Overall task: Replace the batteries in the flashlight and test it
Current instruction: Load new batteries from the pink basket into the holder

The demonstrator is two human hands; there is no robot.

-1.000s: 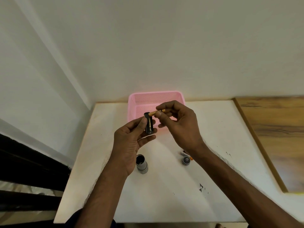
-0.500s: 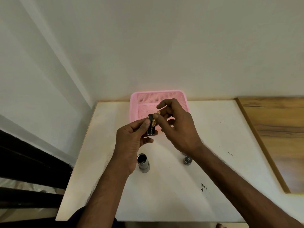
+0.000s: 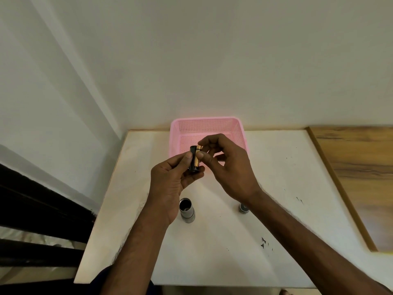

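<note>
My left hand [image 3: 172,179] grips a small black battery holder [image 3: 193,160] upright above the table. A gold-and-black battery [image 3: 198,156] lies against the holder's right side, pinched by the thumb and forefinger of my right hand [image 3: 227,165]. The silver flashlight body [image 3: 186,210] stands on the white table [image 3: 212,252] with its open end up, just below my left hand. The flashlight's dark end cap [image 3: 243,207] sits on the table to the right, partly hidden by my right wrist.
A pink mesh basket [image 3: 187,128] stands at the back of the table against the wall, directly behind my hands. A wooden surface [image 3: 359,171] adjoins the table on the right. Dark bars [image 3: 38,209] lie left of the table edge.
The battery, first held slanting away from the holder's top, has been swung down by my right hand and now lies alongside the holder. Both hands stayed in front of the basket.
</note>
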